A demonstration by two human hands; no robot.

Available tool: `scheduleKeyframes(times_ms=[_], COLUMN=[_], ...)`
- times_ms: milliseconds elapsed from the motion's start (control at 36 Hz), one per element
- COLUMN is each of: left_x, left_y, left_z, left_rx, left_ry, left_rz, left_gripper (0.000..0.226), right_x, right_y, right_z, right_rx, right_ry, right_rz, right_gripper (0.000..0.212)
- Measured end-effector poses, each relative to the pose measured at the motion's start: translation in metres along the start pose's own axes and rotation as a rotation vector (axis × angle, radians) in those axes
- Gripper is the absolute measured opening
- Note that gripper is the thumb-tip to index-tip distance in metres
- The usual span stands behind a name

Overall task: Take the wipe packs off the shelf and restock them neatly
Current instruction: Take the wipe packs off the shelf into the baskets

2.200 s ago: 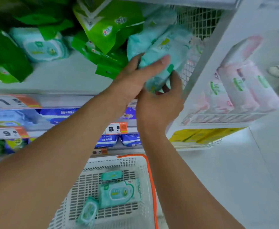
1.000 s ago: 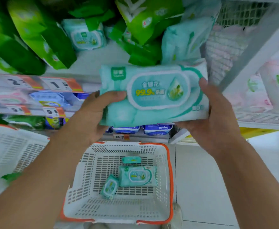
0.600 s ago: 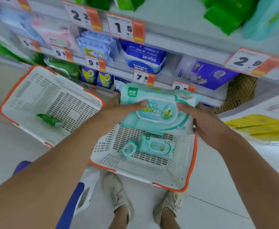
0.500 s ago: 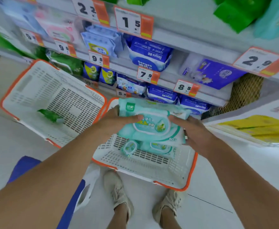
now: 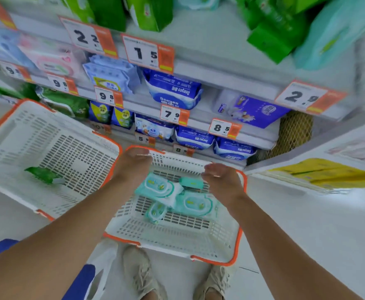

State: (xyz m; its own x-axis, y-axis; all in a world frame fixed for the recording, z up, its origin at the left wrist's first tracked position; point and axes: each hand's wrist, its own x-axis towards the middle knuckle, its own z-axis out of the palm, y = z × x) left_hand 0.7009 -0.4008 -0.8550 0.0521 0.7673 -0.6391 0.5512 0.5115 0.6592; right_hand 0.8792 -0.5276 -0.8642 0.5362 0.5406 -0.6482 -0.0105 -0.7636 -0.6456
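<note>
Four teal wipe packs (image 5: 159, 188) lie jumbled in the white basket (image 5: 177, 239) on the floor, so the clearing step looks underway; the next move likely calls for reaching toward twelve o'clock for more packs on the upper shelf (image 5: 220, 68). The left hand (image 5: 134, 163) and right hand (image 5: 222, 178) hover over the basket's far rim, fingers loosely spread, holding nothing.

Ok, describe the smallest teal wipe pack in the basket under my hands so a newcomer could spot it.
Find the white basket with the orange rim in front of the shoes. Four teal packs lie in it. The smallest wipe pack is the plain slim bar at the far end, near the right hand, without the others' white oval lid.
</note>
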Motion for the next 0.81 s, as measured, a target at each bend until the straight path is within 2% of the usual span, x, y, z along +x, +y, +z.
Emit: scheduleKeyframes(times_ms=[56,111,139,194,250,333,389,444,528,583,639,722,806], left_x=[-0.015,-0.032,-0.041,-0.055,-0.059,-0.056,-0.054,-0.052,-0.051,-0.050,-0.049,-0.046,-0.047], left_y=[0.061,0.123,0.151,0.196,0.221,0.236,0.240,0.244,0.252,0.258,0.262,0.264,0.269], left_z=[0.022,0.043,0.054,0.076,0.099,0.126,0.137,0.144,0.148,0.152,0.160,0.183,0.208], left_rx=[-0.113,-0.126,-0.100,-0.044,0.042,0.320,0.417,0.389,0.146,0.035,0.016,0.023,-0.008], left_ry=[-0.170,-0.260,-0.289,-0.307,-0.275,-0.188,-0.200,-0.228,-0.301,-0.337,-0.361,-0.390,-0.277], left_rz=[0.255,0.519,0.627,0.786,0.891,0.998,0.939,0.872,0.777,0.724,0.740,0.791,0.753], left_gripper=[0.021,0.028,0.026,0.015,0.026,0.048,0.055,0.064,0.082,0.075,0.071,0.092,0.104], right_x=[-0.009,-0.021,-0.021,-0.014,0.000,0.025,0.038,0.047,0.056,0.060,0.062,0.070,0.079], right_y=[-0.046,-0.093,-0.108,-0.129,-0.142,-0.159,-0.170,-0.176,-0.184,-0.184,-0.177,-0.161,-0.162], right_z=[-0.047,-0.096,-0.117,-0.155,-0.183,-0.204,-0.205,-0.203,-0.204,-0.204,-0.207,-0.222,-0.238], right_rx=[0.076,0.167,0.185,0.159,0.043,0.101,0.250,0.320,0.531,0.671,0.664,0.647,0.619], right_ry=[0.271,0.546,0.677,0.910,1.000,0.824,0.697,0.610,0.563,0.552,0.550,0.531,0.476], right_rz=[-0.329,-0.592,-0.666,-0.672,-0.543,-0.357,-0.361,-0.362,-0.307,-0.280,-0.284,-0.344,-0.333], right_gripper=[0.020,0.028,0.035,0.053,0.074,0.102,0.115,0.115,0.095,0.078,0.062,0.025,0.019])
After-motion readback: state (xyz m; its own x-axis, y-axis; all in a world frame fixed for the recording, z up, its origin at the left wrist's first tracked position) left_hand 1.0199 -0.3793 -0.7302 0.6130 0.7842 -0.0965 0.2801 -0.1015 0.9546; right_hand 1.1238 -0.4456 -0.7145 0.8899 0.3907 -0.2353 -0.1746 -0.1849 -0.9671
